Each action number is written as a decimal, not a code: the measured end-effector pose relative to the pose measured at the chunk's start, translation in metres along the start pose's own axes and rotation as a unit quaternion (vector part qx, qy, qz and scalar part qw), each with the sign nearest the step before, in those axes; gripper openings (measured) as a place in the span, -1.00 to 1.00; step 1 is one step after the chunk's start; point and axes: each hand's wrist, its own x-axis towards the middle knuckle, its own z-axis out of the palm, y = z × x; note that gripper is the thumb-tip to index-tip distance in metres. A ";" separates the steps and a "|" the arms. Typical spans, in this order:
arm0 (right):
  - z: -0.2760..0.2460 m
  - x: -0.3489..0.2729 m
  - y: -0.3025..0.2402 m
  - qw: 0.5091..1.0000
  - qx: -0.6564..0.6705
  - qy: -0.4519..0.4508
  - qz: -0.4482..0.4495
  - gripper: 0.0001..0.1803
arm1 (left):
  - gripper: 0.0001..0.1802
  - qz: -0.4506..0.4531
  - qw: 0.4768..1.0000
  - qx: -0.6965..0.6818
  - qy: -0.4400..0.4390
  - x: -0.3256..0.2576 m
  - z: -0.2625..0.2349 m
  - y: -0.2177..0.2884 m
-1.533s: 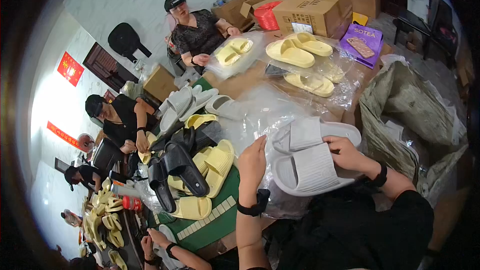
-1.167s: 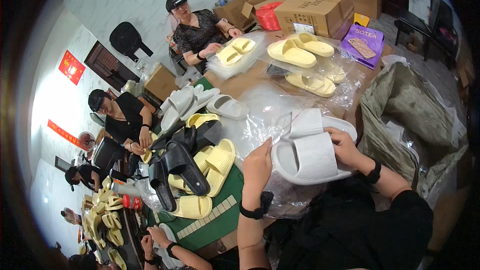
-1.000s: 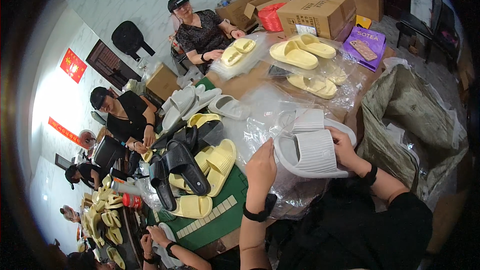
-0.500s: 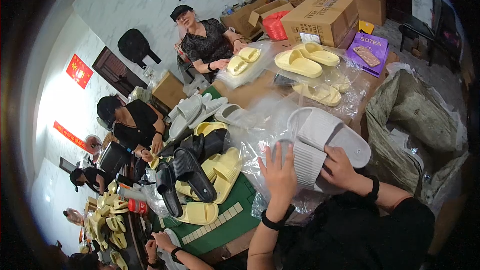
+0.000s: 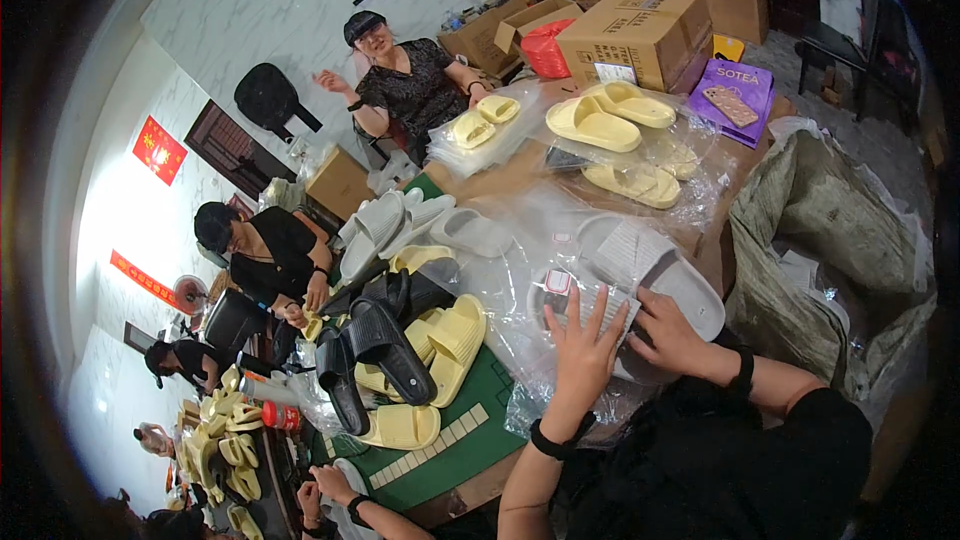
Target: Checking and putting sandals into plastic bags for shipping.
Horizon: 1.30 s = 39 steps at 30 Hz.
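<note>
Left hand (image 5: 580, 355) flat on grey slippers (image 5: 650, 280), fingers spread; right hand (image 5: 672, 335) curled against their near edge, at centre-right. Clear plastic bags (image 5: 520, 280) around and beneath. At 9 o'clock, black and yellow slippers (image 5: 400, 360) heaped on green mat (image 5: 450, 450). At 12 o'clock, cardboard box (image 5: 640, 35), seated person (image 5: 405, 85). At 3 o'clock, woven sack (image 5: 830, 240). Marbled wall (image 5: 330, 30) behind.

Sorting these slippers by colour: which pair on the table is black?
The black pair lies left of the hands, on top of the yellow slippers on the green mat; all others are yellow or grey.
</note>
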 end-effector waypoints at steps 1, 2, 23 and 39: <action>0.002 -0.001 0.001 1.000 0.000 0.002 -0.001 -0.54 | -0.46 0.001 1.000 0.001 0.000 0.000 -0.001 0.001; 0.006 -0.003 0.001 0.999 0.020 0.022 0.038 -0.52 | -0.48 0.002 1.000 0.010 -0.005 0.000 -0.001 0.002; 0.011 -0.011 0.014 0.991 0.121 -0.004 0.062 -0.61 | -0.44 0.008 1.000 0.005 -0.020 -0.021 -0.002 -0.017; 0.049 -0.007 0.023 0.995 0.054 0.009 0.082 -0.44 | -0.39 0.055 0.998 0.000 0.020 -0.021 0.001 -0.006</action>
